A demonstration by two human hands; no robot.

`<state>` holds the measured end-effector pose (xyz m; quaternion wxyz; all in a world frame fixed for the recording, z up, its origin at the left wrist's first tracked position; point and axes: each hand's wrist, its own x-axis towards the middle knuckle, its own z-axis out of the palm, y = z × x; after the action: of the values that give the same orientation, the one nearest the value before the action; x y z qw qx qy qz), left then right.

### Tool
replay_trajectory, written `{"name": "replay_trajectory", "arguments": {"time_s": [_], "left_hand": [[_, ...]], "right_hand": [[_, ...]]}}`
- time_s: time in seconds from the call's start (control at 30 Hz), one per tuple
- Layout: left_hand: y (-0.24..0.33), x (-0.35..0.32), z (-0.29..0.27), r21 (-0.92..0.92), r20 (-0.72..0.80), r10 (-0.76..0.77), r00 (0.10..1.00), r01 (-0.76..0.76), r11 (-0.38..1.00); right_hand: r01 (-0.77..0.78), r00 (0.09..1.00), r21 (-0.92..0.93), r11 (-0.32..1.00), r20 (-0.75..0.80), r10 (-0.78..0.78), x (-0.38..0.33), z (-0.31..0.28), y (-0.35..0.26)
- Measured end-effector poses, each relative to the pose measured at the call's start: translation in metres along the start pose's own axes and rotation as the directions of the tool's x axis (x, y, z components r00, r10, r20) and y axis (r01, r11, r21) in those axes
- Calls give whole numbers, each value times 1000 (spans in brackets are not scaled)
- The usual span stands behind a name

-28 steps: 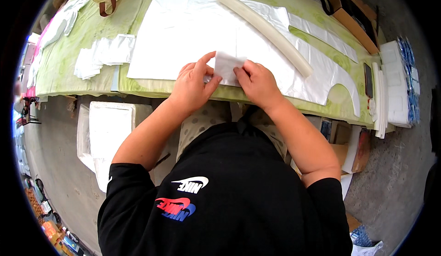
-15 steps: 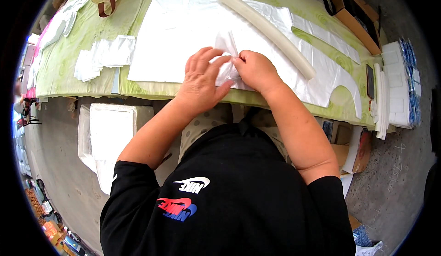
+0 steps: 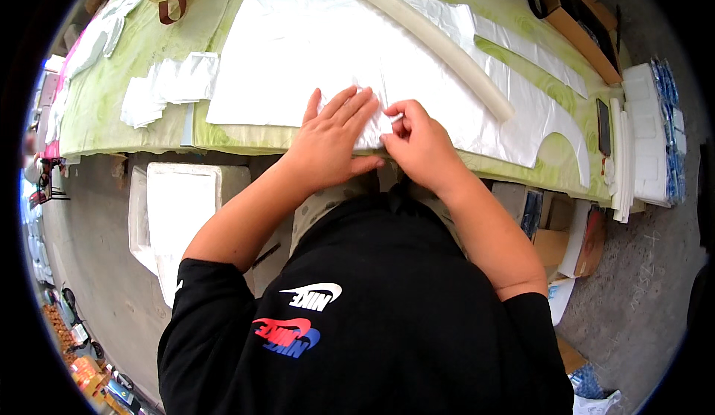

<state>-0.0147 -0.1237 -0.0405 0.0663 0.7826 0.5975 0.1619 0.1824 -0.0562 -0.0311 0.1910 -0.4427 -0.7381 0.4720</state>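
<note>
Nearest you, at the edge of the green patterned tablecloth [image 3: 246, 136], the small white film [image 3: 377, 130] lies between your 2 hands, over the near part of the large white sheet [image 3: 298, 50]. The work on it looks part-way along: the piece is down at the sheet, but it shows creases and no clear finished shape. What seems left is getting it flat and even; how many layers it has, you cannot tell from here.

Your left hand [image 3: 328, 138] is spread, palm down, its fingers reaching away from you over the white material and its thumb pointing right along the near edge. It closes on nothing and seems to press. Your right hand [image 3: 422, 143] is curled at the film's right side, thumb and forefinger bent and slightly apart at the tips; whether they pinch the film, the view does not settle.

Farther out, to the left, several small white pieces [image 3: 179, 81] lie flat and overlapping; they may be finished ones, but that is only a guess. Beyond your right hand, 1 long pale roll [image 3: 439, 51] lies slantwise across the spread sheet.
</note>
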Motion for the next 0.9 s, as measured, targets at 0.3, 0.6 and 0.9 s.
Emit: {"name": "replay_trajectory", "arguments": {"time_s": [0.3,0.6,0.9], "left_hand": [[1,-25,0,-154,-135,-19,991,-2,988],[-20,-10,-6,-292,-137,65,988,-103,951],[-14,-5,4,-232,-175,-307,935,264,936]], "right_hand": [[540,814,-320,778,-34,-579,-33,-13,9],[532,830,-430,730,93,-550,0,-14,11],[409,884,-446,796,-24,-467,19,-3,14]]}}
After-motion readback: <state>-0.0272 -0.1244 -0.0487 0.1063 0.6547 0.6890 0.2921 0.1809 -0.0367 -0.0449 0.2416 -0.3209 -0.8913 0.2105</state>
